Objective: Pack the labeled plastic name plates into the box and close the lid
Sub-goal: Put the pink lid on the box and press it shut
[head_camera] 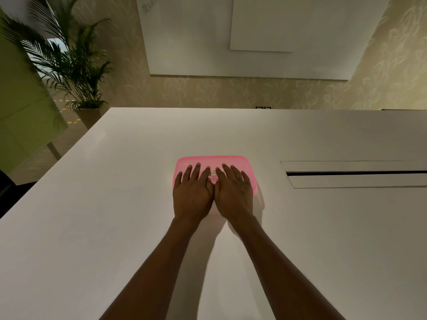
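Note:
A pink translucent plastic box [233, 160] with rounded corners sits on the white table, its lid on top. My left hand [193, 194] lies flat on the lid's left half, fingers spread. My right hand [233, 192] lies flat on the right half, fingers spread, its thumb touching the left thumb. A small label or logo [213, 173] shows on the lid between my index fingers. No name plates are visible; what is inside the box is hidden.
The white table [115, 204] stretches wide around the box. A long cable hatch with a dark slot [355, 173] is set into the table to the right. A potted palm [76, 65] stands beyond the table's far left corner. A whiteboard [249, 35] hangs on the wall.

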### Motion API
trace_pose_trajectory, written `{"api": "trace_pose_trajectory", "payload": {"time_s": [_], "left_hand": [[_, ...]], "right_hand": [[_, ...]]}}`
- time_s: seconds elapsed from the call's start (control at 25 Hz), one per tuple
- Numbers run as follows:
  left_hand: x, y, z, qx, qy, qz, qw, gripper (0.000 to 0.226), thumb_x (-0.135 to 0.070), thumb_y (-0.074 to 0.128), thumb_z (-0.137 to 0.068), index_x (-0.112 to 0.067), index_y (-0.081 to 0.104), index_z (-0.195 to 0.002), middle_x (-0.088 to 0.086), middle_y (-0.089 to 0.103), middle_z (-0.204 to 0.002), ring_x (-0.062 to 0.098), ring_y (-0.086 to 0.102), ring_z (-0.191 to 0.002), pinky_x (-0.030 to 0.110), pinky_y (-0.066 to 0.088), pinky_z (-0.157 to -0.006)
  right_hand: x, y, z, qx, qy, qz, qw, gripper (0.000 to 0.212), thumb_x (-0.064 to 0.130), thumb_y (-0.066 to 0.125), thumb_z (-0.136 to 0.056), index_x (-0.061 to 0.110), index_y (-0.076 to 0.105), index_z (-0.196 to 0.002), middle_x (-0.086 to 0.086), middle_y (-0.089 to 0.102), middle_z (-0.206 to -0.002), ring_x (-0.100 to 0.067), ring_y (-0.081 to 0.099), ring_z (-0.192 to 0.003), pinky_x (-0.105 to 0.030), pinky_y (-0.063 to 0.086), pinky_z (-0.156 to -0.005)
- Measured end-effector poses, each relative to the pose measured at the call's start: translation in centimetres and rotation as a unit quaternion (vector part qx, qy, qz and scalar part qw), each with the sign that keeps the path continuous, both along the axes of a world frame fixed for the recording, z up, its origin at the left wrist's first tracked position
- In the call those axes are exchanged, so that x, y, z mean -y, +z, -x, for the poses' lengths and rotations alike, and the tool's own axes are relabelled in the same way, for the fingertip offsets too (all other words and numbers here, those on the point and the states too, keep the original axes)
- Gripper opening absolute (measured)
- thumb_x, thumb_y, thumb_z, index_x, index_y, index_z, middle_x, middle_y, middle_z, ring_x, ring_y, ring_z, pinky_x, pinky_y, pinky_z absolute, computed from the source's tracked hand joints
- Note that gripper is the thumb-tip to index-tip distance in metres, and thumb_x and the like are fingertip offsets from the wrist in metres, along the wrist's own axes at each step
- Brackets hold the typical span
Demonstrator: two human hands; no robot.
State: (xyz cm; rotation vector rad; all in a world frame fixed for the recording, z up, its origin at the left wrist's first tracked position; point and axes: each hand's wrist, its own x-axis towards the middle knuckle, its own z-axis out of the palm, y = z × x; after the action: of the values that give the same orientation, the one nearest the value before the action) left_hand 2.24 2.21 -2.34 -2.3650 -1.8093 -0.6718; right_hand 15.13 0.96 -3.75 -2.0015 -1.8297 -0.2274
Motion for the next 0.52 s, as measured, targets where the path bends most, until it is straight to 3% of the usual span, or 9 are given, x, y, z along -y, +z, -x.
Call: {"api": "trace_pose_trajectory", "payload": {"time_s": [0.16, 0.28, 0.4, 0.52], "left_hand": [[-2.1, 0.2, 0.0, 0.002, -0.008, -0.015, 1.000, 0.056, -0.038, 0.022, -0.101, -0.024, 0.061, -0.138, 0.004, 0.059, -0.146, 0.026, 0.052, -0.137, 0.046, 0.037, -0.114], [-2.0, 0.2, 0.0, 0.025, 0.010, -0.054, 0.998, 0.036, -0.031, 0.041, -0.100, -0.011, 0.065, -0.118, 0.011, 0.067, -0.118, 0.029, 0.061, -0.107, 0.042, 0.047, -0.089], [-1.5, 0.5, 0.1, 0.049, 0.011, -0.092, 0.994, 0.018, -0.023, 0.057, -0.098, -0.006, 0.062, -0.099, 0.010, 0.062, -0.092, 0.026, 0.056, -0.082, 0.036, 0.043, -0.069], [-1.1, 0.9, 0.2, 0.058, -0.015, -0.104, 0.993, 0.017, -0.023, 0.065, -0.096, -0.007, 0.064, -0.091, 0.008, 0.063, -0.083, 0.024, 0.058, -0.073, 0.030, 0.042, -0.061]], "right_hand": [[-1.6, 0.5, -0.2, -0.003, -0.010, -0.043, 0.999, 0.038, 0.027, 0.049, -0.097, 0.019, 0.065, -0.131, -0.009, 0.063, -0.128, -0.026, 0.057, -0.124, -0.044, 0.043, -0.109], [-2.0, 0.5, -0.1, -0.001, -0.021, -0.053, 0.998, 0.029, 0.028, 0.048, -0.097, 0.013, 0.061, -0.118, -0.007, 0.063, -0.114, -0.027, 0.059, -0.108, -0.043, 0.048, -0.100], [-1.8, 0.3, -0.2, 0.007, -0.016, -0.066, 0.998, 0.024, 0.027, 0.042, -0.100, 0.011, 0.059, -0.109, -0.007, 0.061, -0.104, -0.026, 0.058, -0.097, -0.042, 0.050, -0.091], [-1.5, 0.1, -0.7, 0.010, 0.020, -0.084, 0.996, 0.025, 0.027, 0.040, -0.100, 0.012, 0.059, -0.104, -0.007, 0.059, -0.100, -0.026, 0.055, -0.093, -0.042, 0.049, -0.086]]}}
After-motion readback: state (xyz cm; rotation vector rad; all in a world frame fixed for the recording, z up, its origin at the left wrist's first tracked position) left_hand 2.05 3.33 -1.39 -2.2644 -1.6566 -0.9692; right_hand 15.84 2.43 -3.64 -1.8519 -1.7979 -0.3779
